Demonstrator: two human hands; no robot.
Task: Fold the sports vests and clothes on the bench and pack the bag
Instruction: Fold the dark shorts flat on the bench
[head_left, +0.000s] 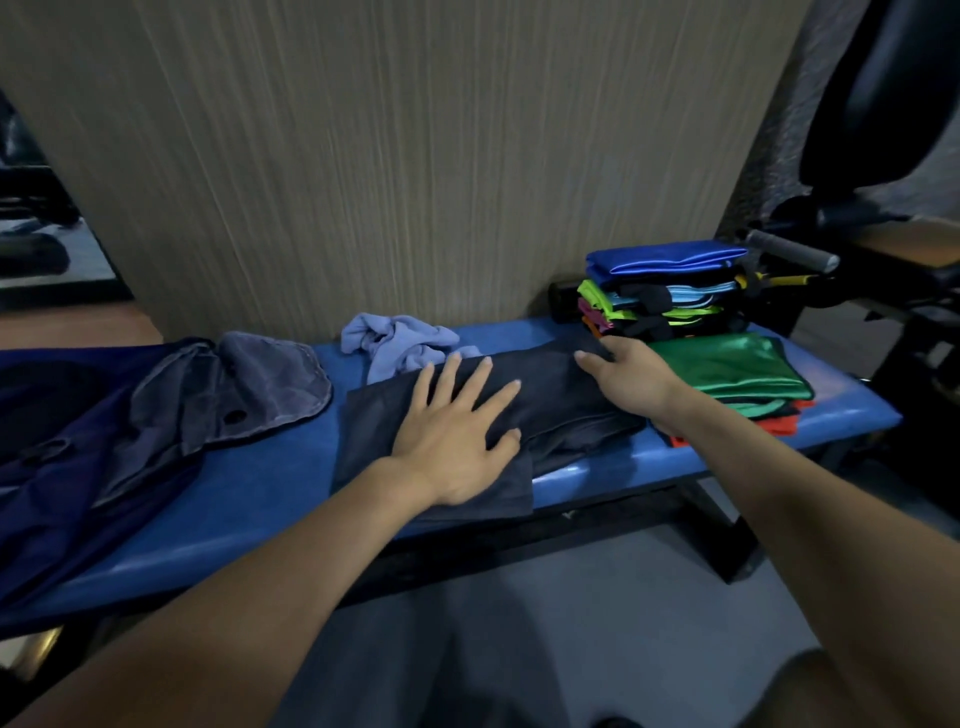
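Padded blue bench (249, 499), smooth vinyl-looking top, black metal frame under it, set against a wood-grain wall panel (389, 156). Dark navy garment (561, 410), matte woven cloth, lies mid-bench folded into a rough rectangle with a crease running along its right part. Left hand (457, 431) lies palm down on it, arm stretched forward, fingers straight and fanned wide, pressing the cloth flat, gripping nothing. Right hand (631, 379) reaches in from the right, palm down on the garment's far right end, fingers mostly extended and relaxed; fingertips sit just by the stack, can't tell if they pinch any cloth. Stack of folded vests (660, 296) at the bench's far right end, shiny satin-like layers: blue on top, then lime, light blue, pink, with black trim. Just in front of it a flat glossy green vest (737, 369) over red cloth (779, 423). Crumpled light blue cloth (400, 340) behind the navy garment, soft and bunched. Left end of the bench: grey-blue bag (249, 389), limp fabric with stitched edge, lying on dark blue cloth (62, 467)
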